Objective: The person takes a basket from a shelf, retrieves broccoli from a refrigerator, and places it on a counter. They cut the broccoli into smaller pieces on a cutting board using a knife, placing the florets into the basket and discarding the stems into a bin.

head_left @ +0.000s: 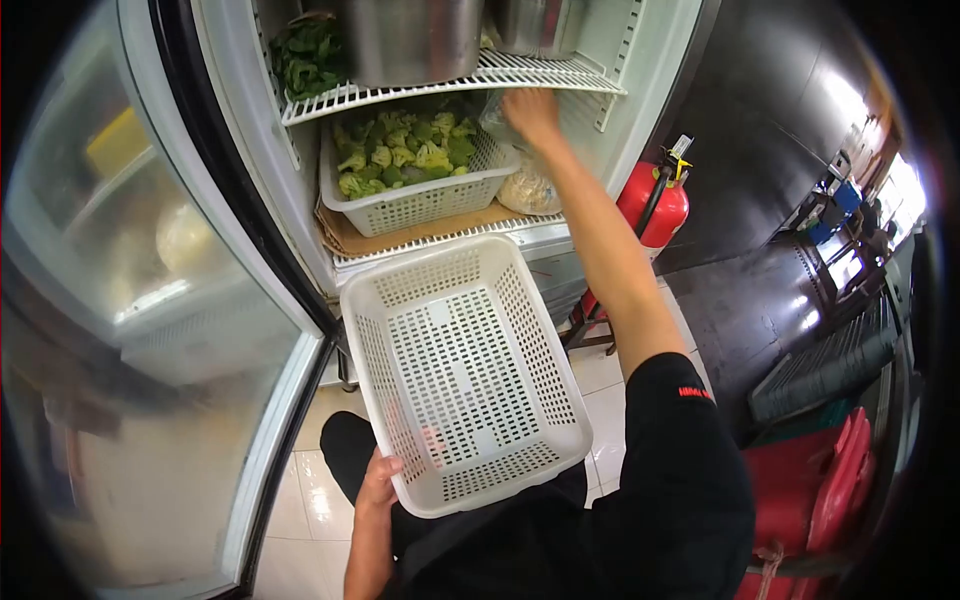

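Observation:
My left hand [377, 482] grips the near left rim of a white perforated plastic basket [465, 370], which is tilted toward me with nothing in it. Inside the fridge, under the wire shelf, my right hand [531, 112] is closed on the upper part of a clear plastic bag [528, 190]. Pale contents show in the lower part of the bag, too blurred to name; my fingertips are partly hidden. Beside the bag, a second white basket [430, 205] holds cut broccoli [405, 150].
The glass fridge door [150, 330] stands swung out on the left. Metal containers [412, 40] and leafy greens [308, 55] rest on the wire shelf [450, 84]. Right of the fridge stands a red fire extinguisher [655, 205]; red plastic items [800, 490] lie at lower right.

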{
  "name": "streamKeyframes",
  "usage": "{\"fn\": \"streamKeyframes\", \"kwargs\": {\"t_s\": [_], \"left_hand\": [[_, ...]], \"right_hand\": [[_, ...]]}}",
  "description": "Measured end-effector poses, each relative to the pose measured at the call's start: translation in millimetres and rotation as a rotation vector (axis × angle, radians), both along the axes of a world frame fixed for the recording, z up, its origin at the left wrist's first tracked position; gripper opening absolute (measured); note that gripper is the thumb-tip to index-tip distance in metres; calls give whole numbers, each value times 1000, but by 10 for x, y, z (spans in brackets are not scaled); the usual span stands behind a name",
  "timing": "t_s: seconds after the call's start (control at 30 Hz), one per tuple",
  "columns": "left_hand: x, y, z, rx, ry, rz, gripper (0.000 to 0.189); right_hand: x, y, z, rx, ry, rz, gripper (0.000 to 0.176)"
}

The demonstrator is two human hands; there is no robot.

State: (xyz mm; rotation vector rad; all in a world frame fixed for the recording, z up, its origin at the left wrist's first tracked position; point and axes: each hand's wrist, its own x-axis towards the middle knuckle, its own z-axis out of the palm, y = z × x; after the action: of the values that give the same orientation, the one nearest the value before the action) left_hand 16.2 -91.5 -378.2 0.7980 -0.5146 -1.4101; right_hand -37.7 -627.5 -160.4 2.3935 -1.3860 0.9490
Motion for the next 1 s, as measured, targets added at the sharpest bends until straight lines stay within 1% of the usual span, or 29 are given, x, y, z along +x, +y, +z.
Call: {"fn": "streamKeyframes", "kwargs": {"t_s": [0.03, 0.07, 0.1, 0.17, 0.2, 0.23, 0.3, 0.37, 0.4, 0.47, 0.53, 0.6, 0.63, 0.67, 0.7, 0.73, 0.77, 0.8, 0.87, 0.9, 0.93, 1.0], "left_hand": [[-25, -34, 0, -6, 5, -6, 92], [-23, -67, 10, -11, 5, -12, 91], [-10, -76, -2, -13, 2, -9, 92], [14, -88, -7, -21, 6, -14, 93], [22, -88, 16, -23, 17, -22, 94], [29, -63, 24, -23, 29, -29, 95], [49, 8, -6, -14, 8, 3, 97], [64, 32, -52, -7, -3, 49, 101], [69, 38, 4, 8, 22, 42, 102], [83, 42, -44, 29, 13, 52, 102], [85, 50, 8, 63, 4, 63, 101], [90, 70, -31, 83, -7, 62, 101], [95, 37, -12, 82, -13, 66, 101], [85, 21, 57, 67, -21, 49, 103], [89, 2, 36, 43, -20, 60, 102], [80, 25, -19, 28, -15, 72, 100], [79, 61, -49, 15, -12, 82, 99], [71, 55, -27, 9, 3, 81, 98], [59, 34, 4, 18, 22, 94, 98], [59, 45, 6, 27, 31, 101, 98], [68, 49, -5, 32, 31, 85, 98], [67, 54, 1, 56, 22, 49, 98]], "right_hand": [[61, 387, -32, 7, -115, -6, 65], [29, 502, -127, -147, -97, -12, 62], [-14, 568, -176, -307, -87, -18, 60], [-86, 356, -190, -338, -75, -21, 60], [-117, -9, -201, -202, -69, -20, 62], [-177, -217, -233, -66, -60, -19, 65], [-396, -91, -155, 18, -436, 88, 59], [-441, 198, -96, -99, -647, 271, 54], [-427, 400, -152, -252, -657, 397, 52], [-319, 619, -205, -480, -579, 566, 49], [-163, 800, -207, -630, -416, 647, 48], [29, 959, -156, -477, -378, 791, 52], [67, 939, -89, -316, -295, 904, 52], [105, 920, -23, -143, -219, 994, 53], [101, 907, 74, 138, -110, 1113, 53], [91, 871, 95, 346, -32, 1181, 52], [80, 835, 118, 557, 45, 1215, 52], [43, 722, 136, 677, 86, 1209, 51], [-3, 439, 278, 1036, 110, 1267, 44], [9, 406, 354, 1045, 92, 1185, 44], [112, 495, 551, 876, 145, 1008, 41], [291, 609, 500, 633, 225, 978, 41]]}}
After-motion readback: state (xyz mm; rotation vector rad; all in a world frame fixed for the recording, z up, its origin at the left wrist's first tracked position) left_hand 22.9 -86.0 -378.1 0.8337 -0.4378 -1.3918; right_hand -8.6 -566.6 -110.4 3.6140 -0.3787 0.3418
